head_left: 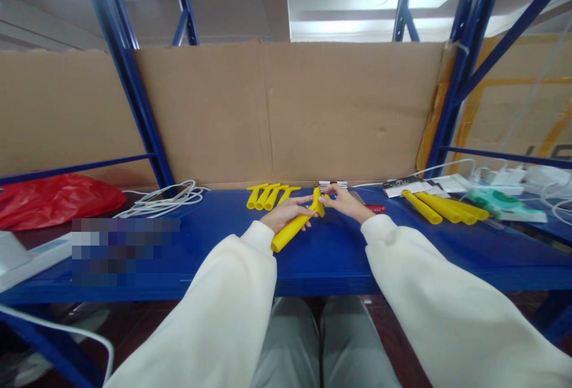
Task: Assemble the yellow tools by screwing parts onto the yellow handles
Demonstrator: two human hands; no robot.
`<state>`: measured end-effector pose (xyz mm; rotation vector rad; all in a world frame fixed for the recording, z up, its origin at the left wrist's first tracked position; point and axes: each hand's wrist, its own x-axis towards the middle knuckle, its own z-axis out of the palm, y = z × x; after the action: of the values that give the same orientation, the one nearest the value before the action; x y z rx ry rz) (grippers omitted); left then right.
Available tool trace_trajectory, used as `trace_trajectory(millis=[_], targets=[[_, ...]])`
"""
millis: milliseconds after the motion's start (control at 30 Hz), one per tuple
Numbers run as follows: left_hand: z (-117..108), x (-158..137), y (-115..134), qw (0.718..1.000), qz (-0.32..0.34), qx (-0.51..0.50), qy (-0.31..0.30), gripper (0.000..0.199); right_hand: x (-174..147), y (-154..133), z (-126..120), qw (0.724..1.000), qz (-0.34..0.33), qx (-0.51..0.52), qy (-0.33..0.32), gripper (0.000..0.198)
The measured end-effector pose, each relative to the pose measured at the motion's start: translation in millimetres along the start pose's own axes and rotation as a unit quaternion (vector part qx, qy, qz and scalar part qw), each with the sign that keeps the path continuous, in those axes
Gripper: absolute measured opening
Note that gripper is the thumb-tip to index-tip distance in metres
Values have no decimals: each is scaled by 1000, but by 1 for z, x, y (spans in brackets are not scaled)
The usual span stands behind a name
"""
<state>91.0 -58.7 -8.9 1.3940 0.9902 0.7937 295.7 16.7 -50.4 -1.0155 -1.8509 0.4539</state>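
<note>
A yellow tube-handled tool with a crosswise head (pixel 290 233) is held above the blue table, its handle slanting down toward me. My left hand (pixel 288 211) is closed round the handle just below the head. At the head, the fingers of my right hand (pixel 343 202) are pinched together; whether a small piece sits between them I cannot make out. Several similar yellow T-shaped tools (pixel 267 197) lie side by side behind my left hand. A red-handled item (pixel 374 208) lies on the table beside my right wrist, partly hidden by it.
Several yellow tubes (pixel 440 207) lie at the right, near papers (pixel 409 185) and a green-and-white package (pixel 507 204). A coiled white cable (pixel 167 200) and a red plastic bag (pixel 67 194) are at the left. Cardboard (pixel 290 114) and blue rack posts (pixel 129 78) border the back.
</note>
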Motion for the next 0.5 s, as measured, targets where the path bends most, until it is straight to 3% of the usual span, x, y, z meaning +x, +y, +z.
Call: trace_trajectory(millis=[200, 500], targets=[[-1, 4, -3, 999, 27, -4, -19, 73, 2, 6, -4, 993, -7, -120, -10, 35], [3, 4, -2, 999, 40, -24, -20, 77, 3, 11, -10, 980, -25, -192, -53, 52]])
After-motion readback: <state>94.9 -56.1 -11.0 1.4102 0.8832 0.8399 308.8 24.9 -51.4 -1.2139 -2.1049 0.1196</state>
